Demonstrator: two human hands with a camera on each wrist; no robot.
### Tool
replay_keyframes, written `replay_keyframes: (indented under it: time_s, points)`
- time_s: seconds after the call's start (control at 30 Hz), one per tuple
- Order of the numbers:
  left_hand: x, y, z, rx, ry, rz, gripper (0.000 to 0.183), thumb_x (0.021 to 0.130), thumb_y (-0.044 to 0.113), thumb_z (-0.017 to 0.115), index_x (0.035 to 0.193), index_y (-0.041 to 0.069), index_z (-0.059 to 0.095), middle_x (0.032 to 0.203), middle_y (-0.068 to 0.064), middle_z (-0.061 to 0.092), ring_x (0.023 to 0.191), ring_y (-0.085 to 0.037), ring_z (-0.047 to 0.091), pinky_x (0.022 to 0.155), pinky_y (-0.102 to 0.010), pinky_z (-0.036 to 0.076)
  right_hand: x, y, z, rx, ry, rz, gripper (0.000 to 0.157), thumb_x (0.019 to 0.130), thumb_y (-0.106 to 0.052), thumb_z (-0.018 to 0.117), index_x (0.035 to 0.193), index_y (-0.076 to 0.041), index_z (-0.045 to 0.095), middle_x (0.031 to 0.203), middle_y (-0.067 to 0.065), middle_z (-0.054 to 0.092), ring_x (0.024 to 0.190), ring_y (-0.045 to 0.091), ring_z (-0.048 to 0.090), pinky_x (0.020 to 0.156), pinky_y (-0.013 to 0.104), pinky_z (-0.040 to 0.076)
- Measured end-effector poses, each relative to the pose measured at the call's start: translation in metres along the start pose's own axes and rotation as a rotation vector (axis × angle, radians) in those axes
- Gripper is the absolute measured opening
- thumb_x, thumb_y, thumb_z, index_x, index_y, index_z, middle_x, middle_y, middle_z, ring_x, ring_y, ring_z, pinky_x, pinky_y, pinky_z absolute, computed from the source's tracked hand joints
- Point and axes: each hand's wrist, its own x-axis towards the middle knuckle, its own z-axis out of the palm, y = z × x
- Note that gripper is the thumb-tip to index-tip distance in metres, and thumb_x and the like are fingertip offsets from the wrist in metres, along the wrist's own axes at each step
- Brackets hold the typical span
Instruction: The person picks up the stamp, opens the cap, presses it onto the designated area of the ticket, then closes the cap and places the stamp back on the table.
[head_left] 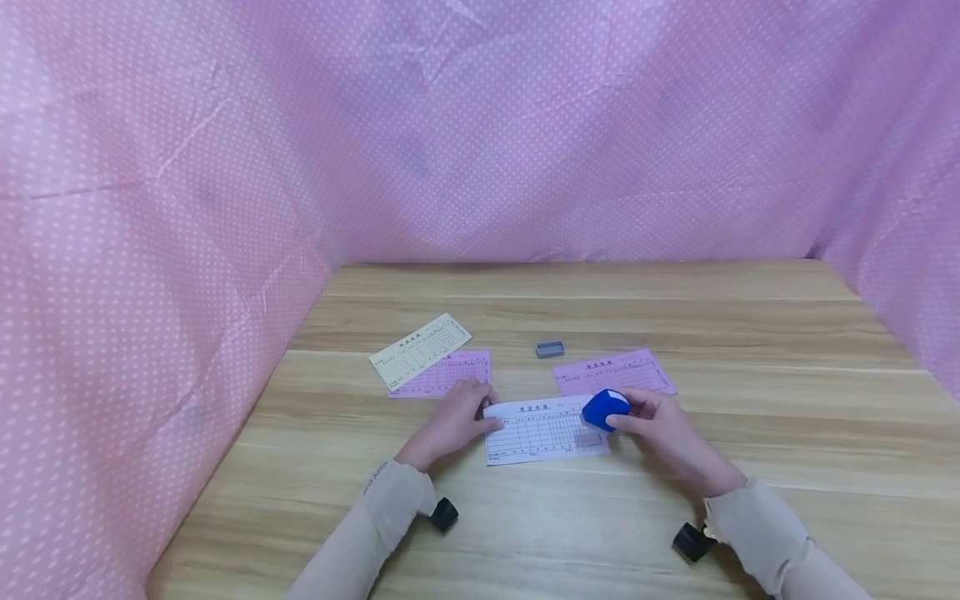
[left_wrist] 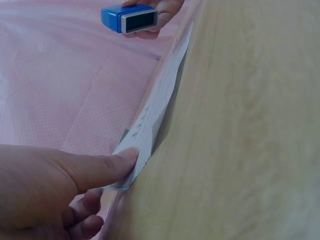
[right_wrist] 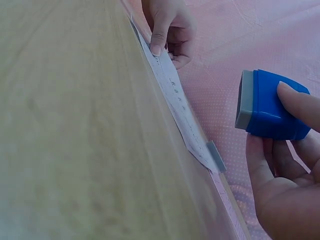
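Observation:
My right hand [head_left: 660, 421] holds a blue stamp [head_left: 604, 410] between thumb and fingers, over the right end of a white printed form [head_left: 536, 437]. In the left wrist view the stamp's dark face [left_wrist: 141, 21] shows inside its grey rim, raised off the paper. My left hand [head_left: 453, 421] rests at the form's left edge, the straight thumb [left_wrist: 117, 162] pressing on the paper while its other fingers lie beyond the top corner. The form's near edge bows slightly up from the table in the left wrist view.
A yellow form [head_left: 422, 350] overlaps a pink form [head_left: 442, 379] behind my left hand. Another pink form [head_left: 615, 372] lies behind the white one at right. A small grey rectangular cap [head_left: 550, 349] sits behind. Pink dotted curtains [head_left: 570, 167] surround the wooden table [head_left: 600, 533].

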Motion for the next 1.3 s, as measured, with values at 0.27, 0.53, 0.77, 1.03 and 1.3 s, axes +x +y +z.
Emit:
replay_keyframes:
  time_s: [0.27,0.53,0.77,1.03,1.3]
  points:
    - [-0.0002,-0.0001,0.0007,0.017,0.01,-0.017,0.029,0.084,0.028,0.075,0.105,0.012,0.063,0.1,0.002,0.049,0.094,-0.015,0.042,0.078,-0.027,0.037,-0.0005,-0.0013,0.0013,-0.033,0.006,0.004,0.056,0.092,-0.025,0.066,0.137,0.005,0.048,0.134,0.023,0.057,0.106,0.001,0.06,0.091,0.016,0.05]
    - [0.0021,-0.0008,-0.0004,-0.024,0.007,-0.006,0.019,0.086,0.024,0.073,0.1,0.015,0.063,0.093,0.005,0.058,0.086,-0.012,0.051,0.076,-0.026,0.043,-0.0023,-0.0035,0.0031,-0.059,0.0,-0.002,0.055,0.092,-0.022,0.066,0.135,0.006,0.049,0.132,0.024,0.058,0.104,0.0,0.061,0.088,0.012,0.047]
    - [0.0026,-0.0048,-0.0016,-0.167,0.012,-0.039,0.012,0.091,0.022,0.067,0.1,0.017,0.06,0.084,0.003,0.057,0.078,-0.014,0.051,0.067,-0.026,0.042,-0.0023,-0.0031,0.0035,-0.129,-0.041,0.031,0.059,0.089,-0.029,0.069,0.136,0.002,0.051,0.133,0.018,0.06,0.117,0.021,0.059,0.098,0.024,0.048]
    - [0.0034,-0.0068,-0.002,-0.284,0.052,-0.037,0.017,0.093,0.025,0.064,0.087,0.013,0.055,0.079,-0.001,0.054,0.071,-0.014,0.05,0.061,-0.023,0.045,0.0004,0.0036,0.001,-0.133,-0.146,-0.023,0.055,0.089,-0.028,0.07,0.132,0.002,0.054,0.132,0.021,0.058,0.116,0.025,0.057,0.09,0.017,0.049]
    - [0.0068,-0.0055,-0.0042,-0.415,0.11,-0.113,0.02,0.093,0.026,0.064,0.086,0.01,0.054,0.077,-0.002,0.057,0.06,-0.014,0.049,0.054,-0.023,0.044,0.0004,0.0048,0.002,-0.117,-0.195,-0.064,0.054,0.09,-0.026,0.069,0.132,0.006,0.054,0.131,0.025,0.058,0.115,0.026,0.06,0.092,0.019,0.051]
